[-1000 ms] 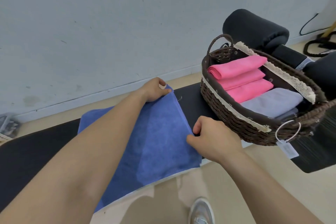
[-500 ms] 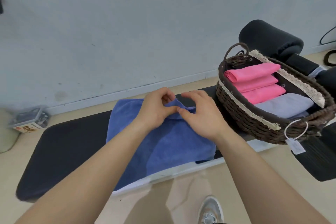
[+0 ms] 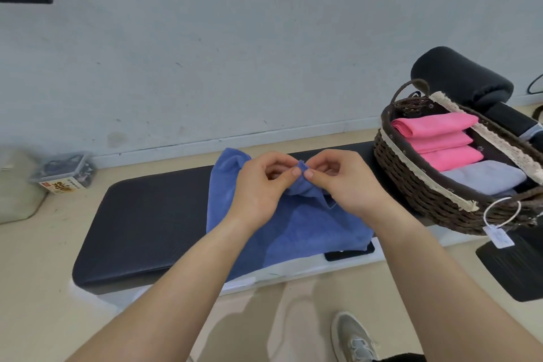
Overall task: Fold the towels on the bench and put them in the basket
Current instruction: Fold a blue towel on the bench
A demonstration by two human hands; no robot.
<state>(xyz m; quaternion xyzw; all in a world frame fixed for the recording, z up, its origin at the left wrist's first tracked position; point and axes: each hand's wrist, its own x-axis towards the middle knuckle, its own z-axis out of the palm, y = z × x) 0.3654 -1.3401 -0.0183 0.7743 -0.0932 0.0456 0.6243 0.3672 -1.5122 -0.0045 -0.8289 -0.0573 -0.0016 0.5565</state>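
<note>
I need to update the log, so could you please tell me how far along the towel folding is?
Done: three pink towels and a grey towel lie folded in the basket. In hand: the left hand and right hand pinch a raised corner of the blue towel, which lies rumpled on the bench. Left: finishing its fold and placing it in the basket.

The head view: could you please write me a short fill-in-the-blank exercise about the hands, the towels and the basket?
1. The left hand and the right hand both pinch a raised bit of the towel, whose colour is ____.
2. The basket holds ____ folded pink towels.
3. The bench under the pinched towel has a ____ pad.

Missing words: blue; three; black.
</note>
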